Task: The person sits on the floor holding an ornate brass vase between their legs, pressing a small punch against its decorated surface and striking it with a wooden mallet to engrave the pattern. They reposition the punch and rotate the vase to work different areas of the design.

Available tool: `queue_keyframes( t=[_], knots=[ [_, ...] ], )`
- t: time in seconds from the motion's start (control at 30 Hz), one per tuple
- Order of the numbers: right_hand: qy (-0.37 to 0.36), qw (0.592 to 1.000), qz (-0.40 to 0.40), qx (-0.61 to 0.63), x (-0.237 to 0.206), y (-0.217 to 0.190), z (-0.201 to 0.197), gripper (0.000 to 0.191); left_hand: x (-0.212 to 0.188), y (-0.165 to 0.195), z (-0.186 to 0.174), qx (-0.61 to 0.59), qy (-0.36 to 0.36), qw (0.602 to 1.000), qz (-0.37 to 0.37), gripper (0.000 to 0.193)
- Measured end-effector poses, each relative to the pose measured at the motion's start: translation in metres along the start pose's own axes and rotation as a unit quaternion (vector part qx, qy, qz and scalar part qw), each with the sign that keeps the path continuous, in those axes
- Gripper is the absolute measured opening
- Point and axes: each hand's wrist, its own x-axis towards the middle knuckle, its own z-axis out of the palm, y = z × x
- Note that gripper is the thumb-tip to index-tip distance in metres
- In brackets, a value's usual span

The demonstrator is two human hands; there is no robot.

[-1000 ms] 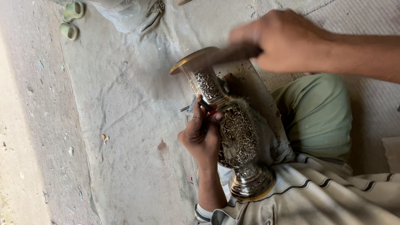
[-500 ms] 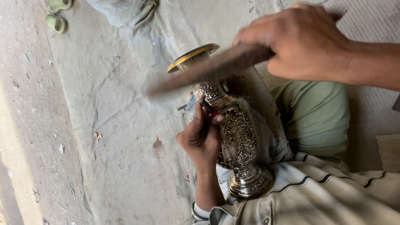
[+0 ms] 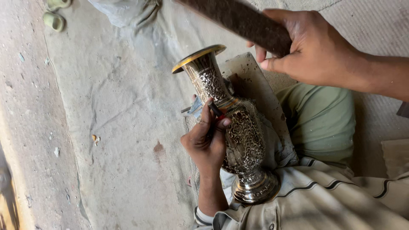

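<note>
An engraved metal vase (image 3: 238,127) with a gold-rimmed flared mouth lies tilted across my lap, its foot near my shirt. My left hand (image 3: 206,142) rests against the vase's neck and pinches a small dark chisel (image 3: 215,110), tip on the metal. My right hand (image 3: 313,47) is raised above the vase and grips a dark wooden mallet handle (image 3: 238,19) that runs up and left out of the top of the view. The mallet's head is hidden.
A flat stone slab (image 3: 251,81) lies under the vase's neck. A grey cloth (image 3: 119,110) covers the floor to the left. Two pale green sandals (image 3: 53,15) sit at the top left. My green trouser leg (image 3: 324,119) is on the right.
My right hand has lifted the mallet from near the vase's mouth up and away to the top of the view. The left hand and chisel have stayed on the neck.
</note>
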Motion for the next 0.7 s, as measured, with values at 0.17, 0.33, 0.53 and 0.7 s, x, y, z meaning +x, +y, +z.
queue_keyframes(
  t=[0.17, 0.33, 0.53, 0.7],
  knots=[
    [-0.036, 0.985, 0.041, -0.167, -0.003, 0.004, -0.001, 0.031, -0.002, -0.001, -0.001, -0.030, -0.011, 0.999, -0.011, 0.051],
    [-0.086, 0.940, 0.037, -0.329, -0.002, 0.007, -0.004, 0.031, 0.000, -0.002, -0.003, 0.011, -0.014, 1.000, -0.018, 0.052],
    [-0.055, 0.949, 0.060, -0.305, -0.004, 0.013, -0.008, 0.054, 0.002, -0.003, -0.003, -0.037, -0.014, 0.999, -0.036, 0.047],
    [-0.038, 0.974, 0.064, -0.215, -0.007, 0.018, -0.005, 0.039, 0.004, -0.003, -0.003, -0.031, -0.030, 0.998, -0.042, 0.041]
  ],
)
